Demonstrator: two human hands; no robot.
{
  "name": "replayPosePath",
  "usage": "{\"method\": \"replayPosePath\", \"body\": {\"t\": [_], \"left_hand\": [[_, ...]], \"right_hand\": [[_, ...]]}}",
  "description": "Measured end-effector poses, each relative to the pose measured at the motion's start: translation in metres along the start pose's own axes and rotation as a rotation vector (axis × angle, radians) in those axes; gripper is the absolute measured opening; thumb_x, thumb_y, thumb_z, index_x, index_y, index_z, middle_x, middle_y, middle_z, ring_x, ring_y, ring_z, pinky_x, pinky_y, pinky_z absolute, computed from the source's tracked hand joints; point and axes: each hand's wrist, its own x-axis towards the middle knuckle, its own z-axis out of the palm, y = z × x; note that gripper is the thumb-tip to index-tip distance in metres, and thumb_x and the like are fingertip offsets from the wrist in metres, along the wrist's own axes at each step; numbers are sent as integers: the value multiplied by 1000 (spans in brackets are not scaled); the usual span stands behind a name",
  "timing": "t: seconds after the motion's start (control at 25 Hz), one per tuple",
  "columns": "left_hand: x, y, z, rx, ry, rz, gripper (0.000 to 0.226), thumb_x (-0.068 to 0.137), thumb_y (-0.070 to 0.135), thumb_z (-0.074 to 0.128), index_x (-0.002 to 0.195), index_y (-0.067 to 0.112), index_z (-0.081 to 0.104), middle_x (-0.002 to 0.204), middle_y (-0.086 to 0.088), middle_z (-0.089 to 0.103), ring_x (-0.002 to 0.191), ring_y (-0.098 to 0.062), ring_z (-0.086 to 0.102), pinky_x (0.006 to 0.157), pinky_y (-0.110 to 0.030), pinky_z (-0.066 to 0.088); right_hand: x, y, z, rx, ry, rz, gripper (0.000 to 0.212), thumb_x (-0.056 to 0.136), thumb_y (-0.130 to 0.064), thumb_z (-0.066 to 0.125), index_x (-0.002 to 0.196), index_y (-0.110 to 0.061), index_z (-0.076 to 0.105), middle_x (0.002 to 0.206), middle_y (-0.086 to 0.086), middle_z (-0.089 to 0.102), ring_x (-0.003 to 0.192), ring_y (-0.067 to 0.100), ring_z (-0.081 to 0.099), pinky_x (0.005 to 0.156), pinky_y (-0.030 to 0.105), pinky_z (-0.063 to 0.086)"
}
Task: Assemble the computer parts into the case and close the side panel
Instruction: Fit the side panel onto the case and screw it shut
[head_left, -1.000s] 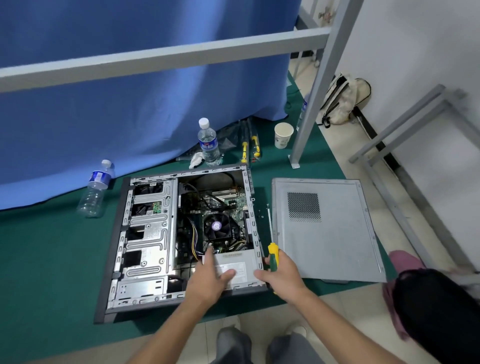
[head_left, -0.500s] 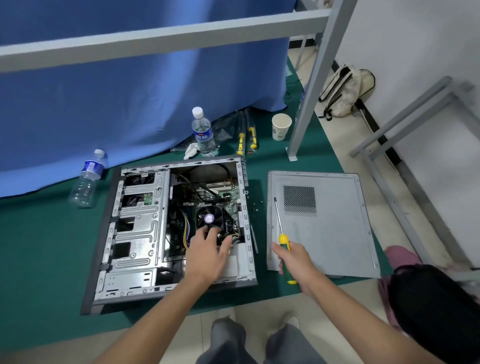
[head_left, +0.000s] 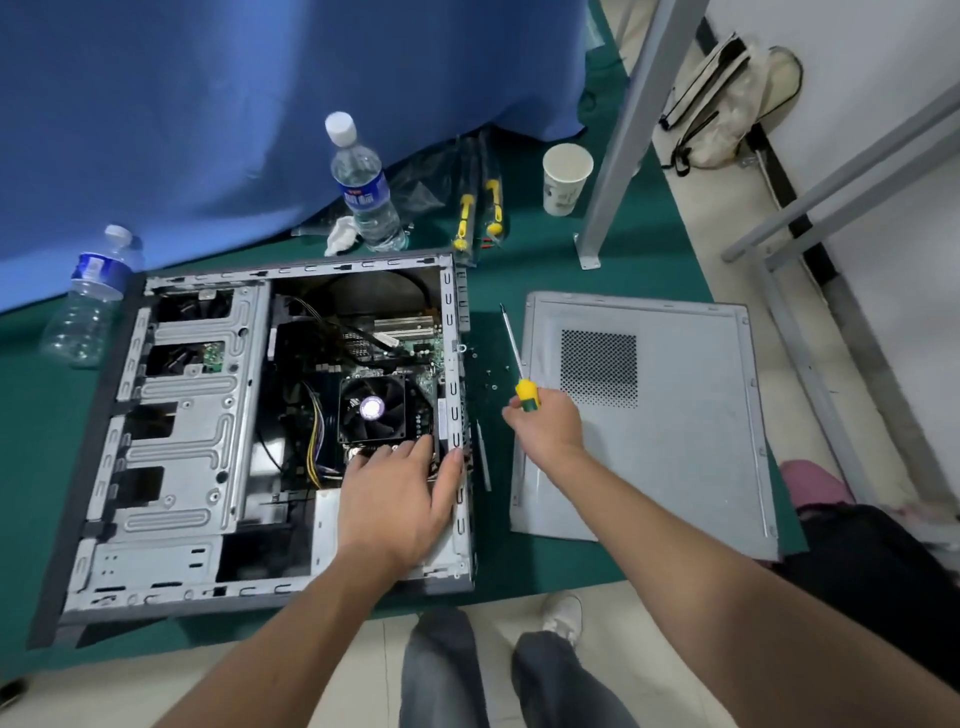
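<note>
The open computer case (head_left: 171, 447) lies on its side on a green mat, with the motherboard and a black CPU fan (head_left: 371, 408) showing inside. My left hand (head_left: 397, 499) rests flat, fingers spread, on the power supply (head_left: 324, 535) at the case's near right corner, its fingertips just below the fan. My right hand (head_left: 548, 426) grips the yellow-and-green handle of a screwdriver (head_left: 519, 371), whose shaft points away from me, between the case and the grey side panel (head_left: 670, 467). The panel lies flat to the right of the case.
Small screws (head_left: 491, 376) are scattered on the mat between case and panel. Two water bottles (head_left: 363, 182), a paper cup (head_left: 565, 176) and bagged screwdrivers (head_left: 478, 208) stand behind the case. A metal frame leg (head_left: 618, 156) rises at the back right. A dark bag (head_left: 878, 582) sits at my right.
My left hand slid from the power supply's label up toward the fan. My right hand carried the screwdriver away from the case's right edge, toward the side panel.
</note>
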Motion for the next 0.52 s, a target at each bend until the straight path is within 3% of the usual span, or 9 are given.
{"method": "replayPosePath", "body": {"t": [0.12,0.24,0.32,0.4,0.52], "left_hand": [[1,0,3,3,20,15,51,96,61,5,77,28,40,78,4,65,78,-22,60,78,-39,42],[1,-1,4,9,37,22,56,96,60,8,79,26,49,79,3,67,80,-22,61,78,-38,42],[1,-2,6,9,47,25,55,96,59,12,78,25,51,77,2,67,77,-23,61,75,-38,41],[1,-2,7,2,77,42,45,97,57,17,74,27,42,72,2,66,72,-24,60,70,-37,40],[1,-1,7,-13,105,50,41,97,56,19,72,28,35,67,3,63,69,-23,59,67,-36,40]], "right_hand": [[26,-6,26,-111,70,-37,5,85,-16,67,81,-13,65,69,0,62,61,18,55,49,22,35],[39,-8,40,-134,124,-13,14,87,-15,67,76,-16,59,64,-3,56,56,13,50,46,21,30],[43,-9,45,-162,152,-1,21,87,-14,66,71,-19,54,62,-5,53,58,16,50,47,22,28],[45,-6,48,-206,155,8,26,88,-10,63,68,-20,50,65,-3,54,65,22,55,52,24,32],[45,-1,47,-232,152,-12,16,89,-12,64,78,-17,54,78,2,60,73,25,57,60,26,37]]}}
